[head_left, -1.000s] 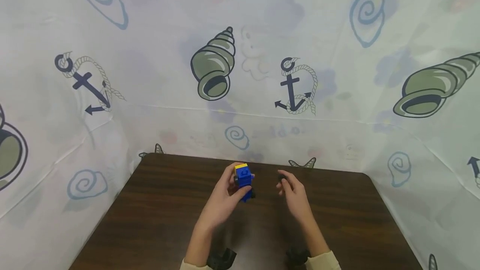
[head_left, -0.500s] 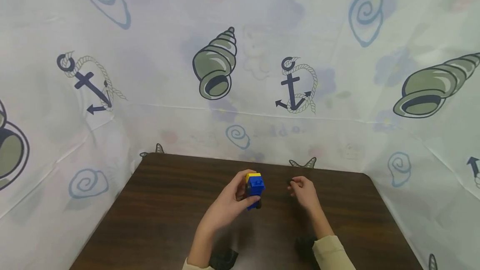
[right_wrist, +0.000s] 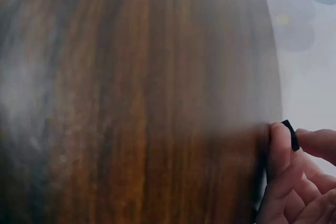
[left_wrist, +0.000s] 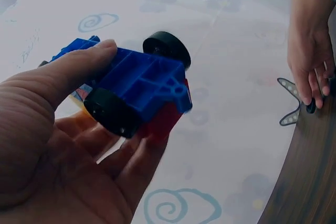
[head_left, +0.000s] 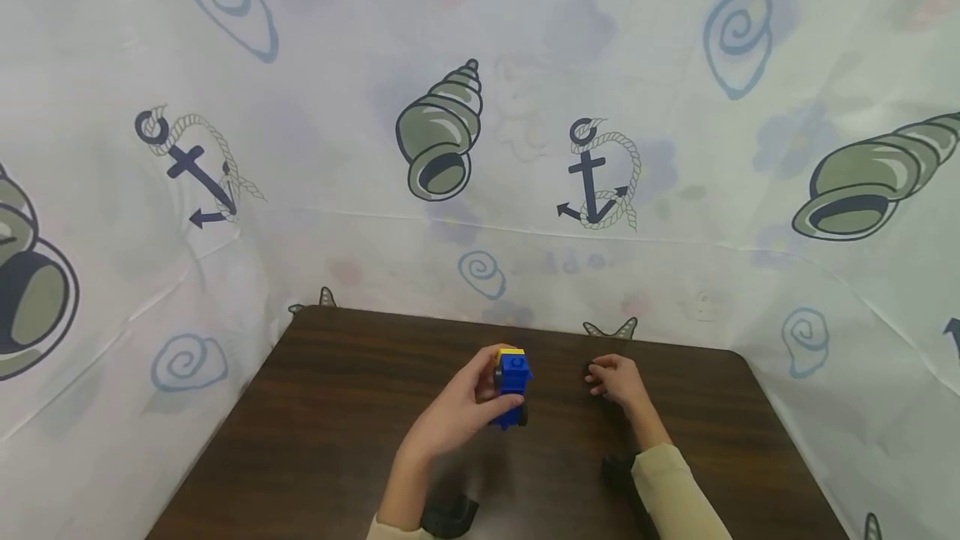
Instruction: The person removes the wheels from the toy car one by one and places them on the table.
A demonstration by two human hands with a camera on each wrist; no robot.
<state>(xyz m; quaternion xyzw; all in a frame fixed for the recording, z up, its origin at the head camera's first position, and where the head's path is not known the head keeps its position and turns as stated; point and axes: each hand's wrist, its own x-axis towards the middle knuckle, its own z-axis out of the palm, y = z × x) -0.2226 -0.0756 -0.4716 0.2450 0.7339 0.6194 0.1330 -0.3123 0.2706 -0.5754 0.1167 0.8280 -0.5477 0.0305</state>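
Observation:
My left hand (head_left: 457,415) holds a toy car (head_left: 513,382) above the table, thumb on one side and fingers on the other. In the left wrist view the car's blue underside (left_wrist: 142,80) is turned to the camera, with a red part below and black wheels (left_wrist: 167,48) at its sides. To the right, near the table's far edge, my right hand (head_left: 621,380) pinches a small black wheel (right_wrist: 290,135) between thumb and fingers. That wheel is seen nearly edge-on in the right wrist view and is mostly covered by fingers in the head view.
The dark wooden table (head_left: 337,407) has rounded far corners. White cloth (head_left: 337,265) printed with shells and anchors hangs behind it and along both sides. Black bands (head_left: 450,517) sit at the wrists, below light sleeves.
Both hands have shifted to the right, and the toy car is a little lower in the head view. My right hand keeps the wheel pinched, lower and nearer the table. The head view has shifted slightly.

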